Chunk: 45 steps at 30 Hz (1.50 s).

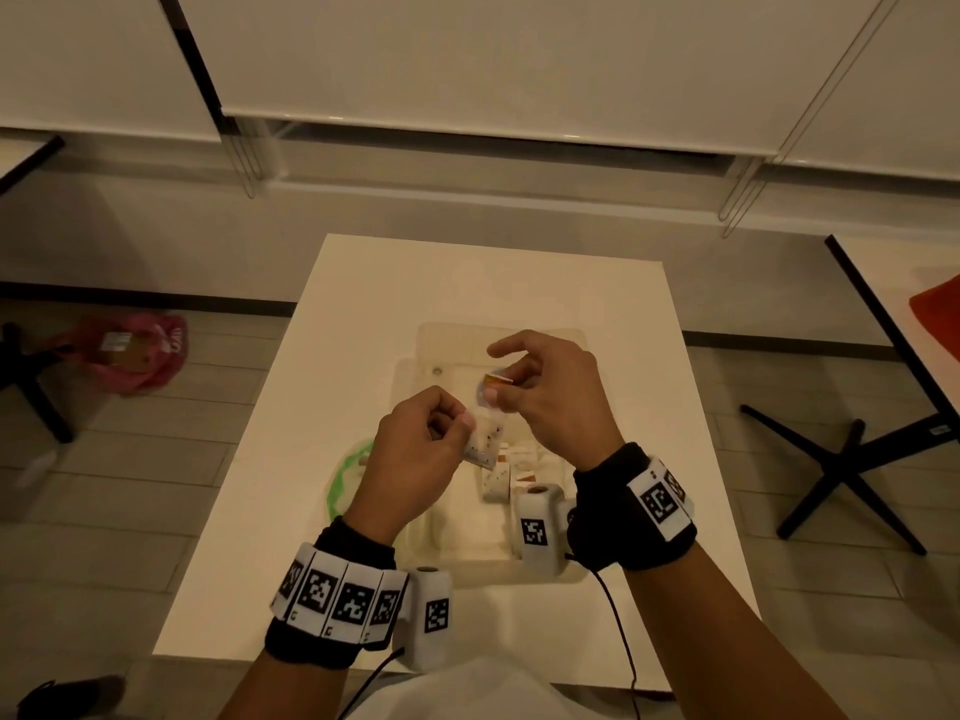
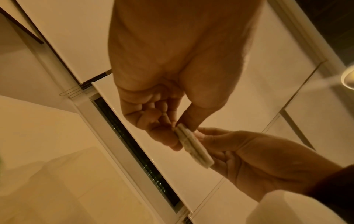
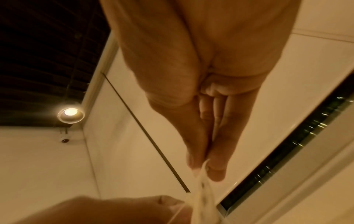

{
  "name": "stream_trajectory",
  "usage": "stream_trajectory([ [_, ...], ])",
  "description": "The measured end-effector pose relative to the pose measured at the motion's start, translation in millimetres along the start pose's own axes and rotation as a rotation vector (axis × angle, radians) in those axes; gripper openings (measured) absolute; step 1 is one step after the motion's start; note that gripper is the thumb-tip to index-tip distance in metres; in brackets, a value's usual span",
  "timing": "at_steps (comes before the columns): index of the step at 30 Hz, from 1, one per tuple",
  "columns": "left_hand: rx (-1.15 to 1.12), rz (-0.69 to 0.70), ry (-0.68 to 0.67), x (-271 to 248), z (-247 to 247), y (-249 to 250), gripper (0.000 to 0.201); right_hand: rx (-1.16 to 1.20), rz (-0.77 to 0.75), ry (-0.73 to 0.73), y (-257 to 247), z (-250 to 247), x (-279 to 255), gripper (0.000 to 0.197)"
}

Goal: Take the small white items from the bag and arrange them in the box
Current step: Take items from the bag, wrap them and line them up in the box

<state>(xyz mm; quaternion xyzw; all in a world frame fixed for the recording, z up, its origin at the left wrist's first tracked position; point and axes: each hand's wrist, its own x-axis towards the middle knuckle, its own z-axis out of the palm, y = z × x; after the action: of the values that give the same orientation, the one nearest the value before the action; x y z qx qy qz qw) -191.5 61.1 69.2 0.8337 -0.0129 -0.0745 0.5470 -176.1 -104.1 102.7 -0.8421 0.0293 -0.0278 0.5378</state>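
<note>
My two hands hold one small white sachet (image 1: pixel 485 441) above the translucent box (image 1: pixel 493 574) on the white table (image 1: pixel 363 314). The left hand (image 1: pixel 467 423) pinches its lower end between thumb and fingers. The right hand (image 1: pixel 493 387) pinches its upper, orange-printed end. The left wrist view shows the sachet (image 2: pixel 193 148) edge-on, with the left hand (image 2: pixel 182 127) and right hand (image 2: pixel 203 136) on it. In the right wrist view the right hand (image 3: pixel 203 168) nips the sachet (image 3: pixel 201 197) above the left hand (image 3: pixel 172 204). Several white items (image 1: pixel 498 483) lie in the box. The green-edged bag (image 1: pixel 345 478) lies left of it, partly hidden.
The box lid (image 1: pixel 467 335) lies open toward the far side. A pink bag (image 1: pixel 135 350) sits on the floor at the left. Another table's black legs (image 1: pixel 852 475) stand at the right, with an orange object (image 1: pixel 940 314) on that table.
</note>
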Motion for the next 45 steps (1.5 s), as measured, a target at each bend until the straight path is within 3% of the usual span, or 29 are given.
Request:
stream_trajectory([
  [5, -0.082, -0.065, 0.042, 2, 1, 2, 0.011, -0.045, -0.182, 0.057, 2, 9, -20, 0.025],
  [8, -0.179, -0.093, 0.048, 3, 0, 2, 0.011, -0.159, -0.327, 0.08, 8, 14, -32, 0.029],
  [11, -0.283, -0.096, 0.041, 2, -1, 3, 0.01, -0.188, -0.375, 0.088, 14, 17, -41, 0.034],
  [20, -0.344, -0.022, 0.0, 0, -3, 7, 0.007, -0.072, -0.34, 0.091, 19, 18, -37, 0.039],
  [24, -0.328, 0.009, 0.002, 0, -5, 3, 0.008, 0.101, -0.207, 0.091, 22, 11, -29, 0.033],
  [29, -0.291, 0.035, -0.01, -2, -2, 3, 0.007, 0.25, -0.053, -0.02, 26, 5, -24, 0.015],
  [34, -0.29, 0.025, -0.008, -3, -1, 5, 0.009, 0.269, -0.037, 0.087, 25, 4, -25, 0.011],
  [36, -0.302, 0.014, -0.024, -3, -1, 4, 0.015, 0.238, -0.04, 0.098, 24, 6, -24, 0.01],
  [40, -0.276, 0.029, -0.028, -1, 0, 0, 0.017, 0.12, -0.047, -0.026, 21, 2, -23, 0.013],
  [45, -0.221, 0.074, -0.059, -1, 3, -7, 0.014, -0.362, -0.115, -0.197, 16, -9, -17, 0.008],
])
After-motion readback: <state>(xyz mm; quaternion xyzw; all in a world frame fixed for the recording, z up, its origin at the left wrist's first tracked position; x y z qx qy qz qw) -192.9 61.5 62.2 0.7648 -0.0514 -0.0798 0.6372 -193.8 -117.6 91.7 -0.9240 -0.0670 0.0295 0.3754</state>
